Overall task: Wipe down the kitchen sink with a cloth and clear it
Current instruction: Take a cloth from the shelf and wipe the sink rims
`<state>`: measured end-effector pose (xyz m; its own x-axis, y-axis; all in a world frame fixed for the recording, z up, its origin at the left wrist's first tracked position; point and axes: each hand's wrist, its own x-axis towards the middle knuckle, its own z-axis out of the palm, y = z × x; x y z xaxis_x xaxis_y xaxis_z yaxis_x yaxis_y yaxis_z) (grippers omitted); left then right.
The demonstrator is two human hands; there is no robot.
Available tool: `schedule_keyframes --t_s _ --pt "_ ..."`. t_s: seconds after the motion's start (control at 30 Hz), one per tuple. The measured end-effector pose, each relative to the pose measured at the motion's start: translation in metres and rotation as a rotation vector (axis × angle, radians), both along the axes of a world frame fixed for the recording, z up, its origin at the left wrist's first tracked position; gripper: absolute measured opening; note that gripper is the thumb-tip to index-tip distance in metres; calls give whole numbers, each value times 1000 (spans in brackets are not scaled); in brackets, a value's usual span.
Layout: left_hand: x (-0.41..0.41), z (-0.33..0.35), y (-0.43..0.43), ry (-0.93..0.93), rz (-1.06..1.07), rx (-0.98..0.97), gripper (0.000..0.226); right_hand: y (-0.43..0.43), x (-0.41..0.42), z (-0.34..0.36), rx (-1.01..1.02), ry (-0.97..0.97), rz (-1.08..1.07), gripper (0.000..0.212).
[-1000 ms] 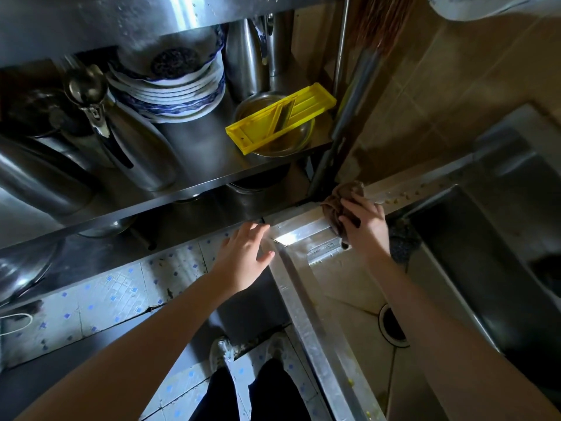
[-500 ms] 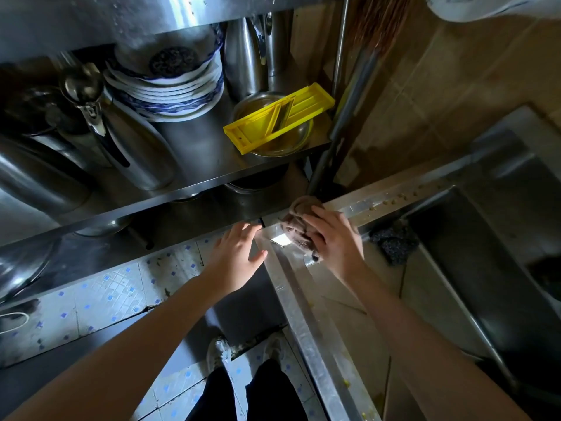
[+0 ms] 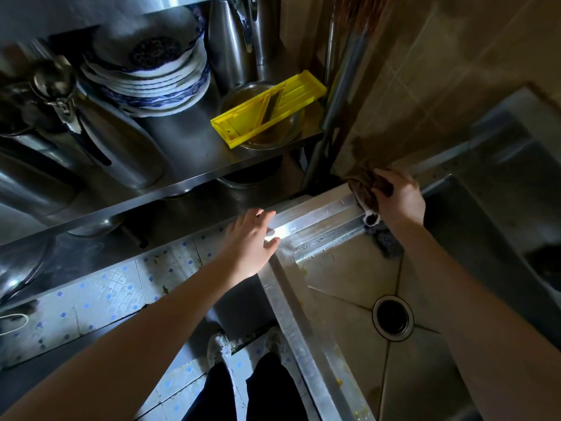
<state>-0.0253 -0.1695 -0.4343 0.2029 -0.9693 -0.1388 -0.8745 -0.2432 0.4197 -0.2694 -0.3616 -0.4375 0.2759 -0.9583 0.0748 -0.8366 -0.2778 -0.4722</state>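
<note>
Brown cloth (image 3: 364, 189), clutched in right hand (image 3: 398, 199), shifted along sink rim (image 3: 318, 214) toward 1 o'clock; left hand (image 3: 249, 248) flat, probably bracing; wipe unfinished.

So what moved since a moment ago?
The right hand, gripping the brown cloth, slid it left to the corner of the sink, then back right along its back rim. The left hand stayed open at the corner.

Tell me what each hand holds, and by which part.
The right hand grips a crumpled brown cloth by its bunched middle, on the steel sink rim. The left hand holds nothing.
</note>
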Motion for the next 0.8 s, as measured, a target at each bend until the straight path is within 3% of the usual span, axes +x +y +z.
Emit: schedule_keyframes --t_s 0.23,0.5,0.8 --pt "-11 -1 -16 -42 -22 -26 52 31 19 -6 -15 -32 81 44" --pt "-23 0 -39 -73 -7 -78 46 65 33 -21 -218 38 225 40" --pt "-53 -2 -94 -70 -137 -68 46 0 -15 -25 -132 0 44 46"
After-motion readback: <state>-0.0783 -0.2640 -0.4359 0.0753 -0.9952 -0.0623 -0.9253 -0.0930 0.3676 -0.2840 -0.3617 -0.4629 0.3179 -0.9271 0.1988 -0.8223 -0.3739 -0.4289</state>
